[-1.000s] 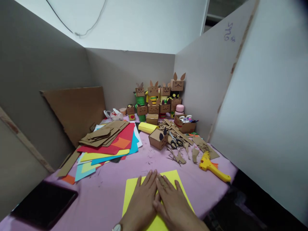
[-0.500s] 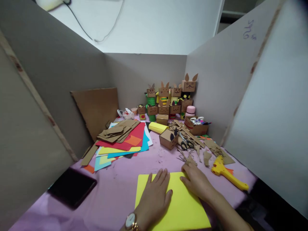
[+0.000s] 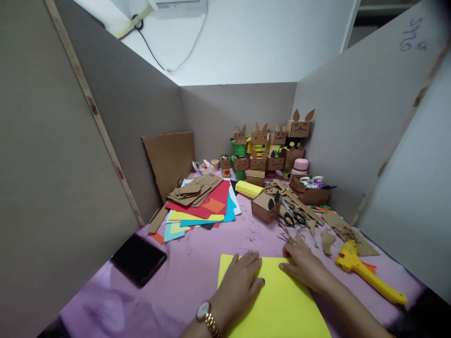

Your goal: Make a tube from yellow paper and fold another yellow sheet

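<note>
A sheet of yellow paper [image 3: 282,300] lies on the purple cloth in front of me. My left hand [image 3: 243,281], with a watch at the wrist, rests flat on the sheet's left part, fingers stretched out and thumb apart. At the sheet's upper right corner is my right hand [image 3: 305,265], its thumb apart from the bent fingers, which touch the edge; some fingertips are hidden. Just beyond this hand lie torn cardboard scraps [image 3: 299,241]. A cardboard box head with dark ears [image 3: 265,209] sits farther back, beside black-handled scissors [image 3: 294,217].
A yellow hot glue gun [image 3: 369,277] lies at the right, a black tablet-like device [image 3: 139,259] at the left. Coloured paper [image 3: 220,197] and cardboard pieces [image 3: 192,191] are stacked back left. Cardboard animal figures [image 3: 259,137] stand at the back, near a supply box [image 3: 312,194]. Partitions enclose the table.
The whole view has shifted, so everything appears farther right. Both hands keep nearly the same places on the yellow paper, with the left hand still flat.
</note>
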{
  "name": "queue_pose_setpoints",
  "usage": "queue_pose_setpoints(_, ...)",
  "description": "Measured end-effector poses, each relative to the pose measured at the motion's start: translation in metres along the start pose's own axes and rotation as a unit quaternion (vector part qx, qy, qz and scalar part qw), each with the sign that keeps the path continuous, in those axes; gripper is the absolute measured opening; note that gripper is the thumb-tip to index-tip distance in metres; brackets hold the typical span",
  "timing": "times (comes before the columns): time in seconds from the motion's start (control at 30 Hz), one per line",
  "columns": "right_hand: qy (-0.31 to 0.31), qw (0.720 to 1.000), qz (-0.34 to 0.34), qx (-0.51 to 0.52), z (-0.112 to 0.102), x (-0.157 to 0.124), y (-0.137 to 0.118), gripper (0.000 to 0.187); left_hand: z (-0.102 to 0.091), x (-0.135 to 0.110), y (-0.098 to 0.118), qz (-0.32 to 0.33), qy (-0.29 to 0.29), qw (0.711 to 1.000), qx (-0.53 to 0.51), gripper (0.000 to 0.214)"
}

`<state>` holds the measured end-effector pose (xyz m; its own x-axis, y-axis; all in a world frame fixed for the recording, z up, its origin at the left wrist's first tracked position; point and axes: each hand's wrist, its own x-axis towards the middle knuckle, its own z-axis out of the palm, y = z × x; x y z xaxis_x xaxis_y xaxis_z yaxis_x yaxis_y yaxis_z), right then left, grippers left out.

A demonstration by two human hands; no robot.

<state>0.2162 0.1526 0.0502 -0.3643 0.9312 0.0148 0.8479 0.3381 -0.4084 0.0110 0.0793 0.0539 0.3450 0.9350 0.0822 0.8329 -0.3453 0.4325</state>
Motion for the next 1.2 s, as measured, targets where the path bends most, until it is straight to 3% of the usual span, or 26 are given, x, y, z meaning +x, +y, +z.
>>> queue_pose_setpoints(0.27,0.025,0.996,0.012,0.083,0.012,0.004,0.010,0.012,-0.017,-0.014,-0.057,-0.152,0.126,0.980,-0.024,0.049)
queue_pose_setpoints(0.37,0.034,0.991,0.013,0.126,0.016,0.003,0.012,0.013,-0.017,-0.015,-0.062,-0.164,0.148,0.973,-0.062,0.034)
queue_pose_setpoints(0.53,0.053,0.975,0.004,0.216,0.022,-0.001,0.016,0.015,-0.018,-0.015,-0.059,-0.190,0.190,0.952,-0.147,0.047)
queue_pose_setpoints(0.7,0.061,0.953,0.003,0.297,0.026,-0.001,0.019,0.023,-0.019,-0.014,-0.065,-0.196,0.224,0.919,-0.258,0.016)
queue_pose_setpoints(0.8,0.065,0.928,0.018,0.368,0.028,0.000,0.019,0.027,-0.019,-0.011,-0.069,-0.199,0.221,0.889,-0.347,0.010)
queue_pose_setpoints(1.1,0.069,0.812,0.112,0.569,0.033,0.010,0.020,0.042,-0.026,0.009,-0.067,-0.222,0.209,0.778,-0.549,0.042)
queue_pose_setpoints(1.2,0.053,0.792,0.134,0.593,0.035,0.012,0.023,0.045,-0.022,0.014,-0.068,-0.223,0.199,0.753,-0.586,0.041)
